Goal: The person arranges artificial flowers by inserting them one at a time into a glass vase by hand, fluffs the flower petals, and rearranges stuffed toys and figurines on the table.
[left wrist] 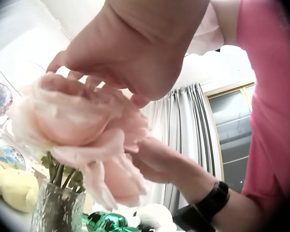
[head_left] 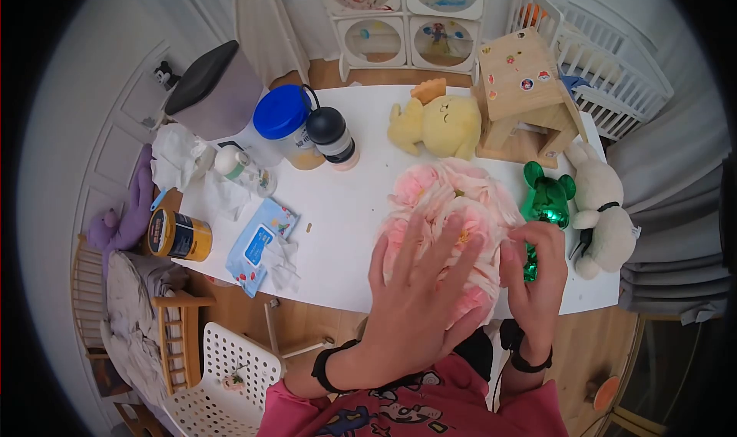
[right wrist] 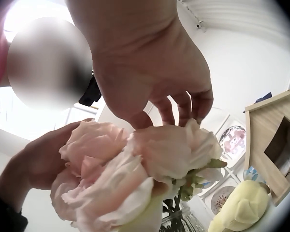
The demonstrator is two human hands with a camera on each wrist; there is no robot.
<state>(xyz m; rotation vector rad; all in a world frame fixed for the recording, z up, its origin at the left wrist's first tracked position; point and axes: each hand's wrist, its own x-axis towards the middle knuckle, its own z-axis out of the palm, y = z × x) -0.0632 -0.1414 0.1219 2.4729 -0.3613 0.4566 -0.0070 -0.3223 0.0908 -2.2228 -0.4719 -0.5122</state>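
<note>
A bunch of pale pink flowers [head_left: 461,199] stands in a ribbed clear glass vase [left wrist: 55,208], its green stems visible in both wrist views. My left hand [head_left: 418,299] lies across the front of the blooms with its fingers spread and straight. At the right side of the bunch is my right hand [head_left: 537,272], thumb and fingers apart, fingertips at the outer petals. From the right wrist view, the right hand's fingers [right wrist: 182,108] reach down to the top of a bloom. Just beyond that hand stands a shiny green bear figure [head_left: 549,197], partly hidden by it.
A yellow plush toy [head_left: 449,122], a wooden house [head_left: 522,84] and a white plush toy [head_left: 603,207] stand behind and right. On the left are a blue-lidded jar [head_left: 282,113], a black-capped bottle [head_left: 330,134], a wipes pack [head_left: 257,245] and a yellow can [head_left: 180,235] at the table's edge.
</note>
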